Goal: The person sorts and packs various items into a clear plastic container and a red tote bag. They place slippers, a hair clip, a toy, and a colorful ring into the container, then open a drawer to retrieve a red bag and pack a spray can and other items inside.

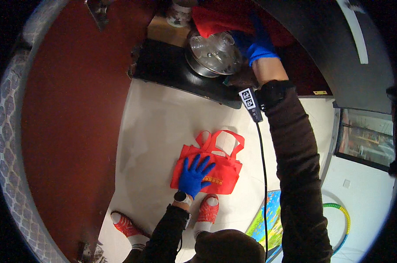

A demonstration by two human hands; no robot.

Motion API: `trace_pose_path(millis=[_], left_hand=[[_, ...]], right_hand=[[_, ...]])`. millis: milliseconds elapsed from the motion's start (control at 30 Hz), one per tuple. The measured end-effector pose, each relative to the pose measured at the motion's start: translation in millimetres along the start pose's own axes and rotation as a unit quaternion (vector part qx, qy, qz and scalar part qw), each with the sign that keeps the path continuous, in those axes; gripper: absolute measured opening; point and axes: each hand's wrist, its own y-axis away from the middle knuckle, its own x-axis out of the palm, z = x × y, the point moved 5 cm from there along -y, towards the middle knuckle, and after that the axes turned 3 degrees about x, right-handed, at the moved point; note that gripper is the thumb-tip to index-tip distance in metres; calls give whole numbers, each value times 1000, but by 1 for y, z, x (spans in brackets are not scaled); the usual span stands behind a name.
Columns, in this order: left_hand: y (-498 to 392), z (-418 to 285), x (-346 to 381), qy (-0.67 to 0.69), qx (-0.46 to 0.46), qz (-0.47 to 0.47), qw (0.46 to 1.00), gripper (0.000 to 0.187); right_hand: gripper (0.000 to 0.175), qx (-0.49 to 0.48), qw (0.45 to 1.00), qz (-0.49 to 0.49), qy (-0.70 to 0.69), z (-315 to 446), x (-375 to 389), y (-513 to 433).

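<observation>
My left hand point(193, 177), in a blue glove, lies flat with spread fingers on a red fabric tote bag point(223, 185). The bag is folded flat on the floor, its two loop handles towards the cabinet, and bears yellow writing. Inside the dark cabinet, my right hand point(257, 42), also blue-gloved, reaches in beside a steel pot with a glass lid point(215, 54). Red fabric point(215, 21) lies beside that hand and over part of the lid. Shadow and the fabric hide most of its fingers, so its hold is unclear.
An open dark red cabinet door point(73, 115) stands at left. The pot is on a black shelf board point(172, 69), near a cardboard box point(167, 31) and a patterned container point(178, 14). A black cable point(263, 164) hangs from my right wrist. A colourful mat point(269, 213) and hoop point(346, 220) are at lower right.
</observation>
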Motion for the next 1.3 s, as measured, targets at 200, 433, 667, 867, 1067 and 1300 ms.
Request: trace_pose_path(millis=[200,433,667,867,1067,1300], left_hand=[[1,1,-1,11,0,-28,1000,77],[2,2,1,36,-4,-12,999,76],[2,2,2,40,-1,-23,999,77],[2,2,4,30,2,-25,999,78],[3,2,5,26,0,-32,999,78],[3,2,5,20,6,-45,999,78]], right_hand=[[52,-3,999,1,38,16,0,-3],[57,4,999,-6,35,14,-10,3],[62,10,999,-14,40,21,-25,19],[50,-33,997,-27,60,13,-30,23],[41,-46,998,-25,-30,6,-37,24],[39,-18,995,-23,-92,21,-55,54]])
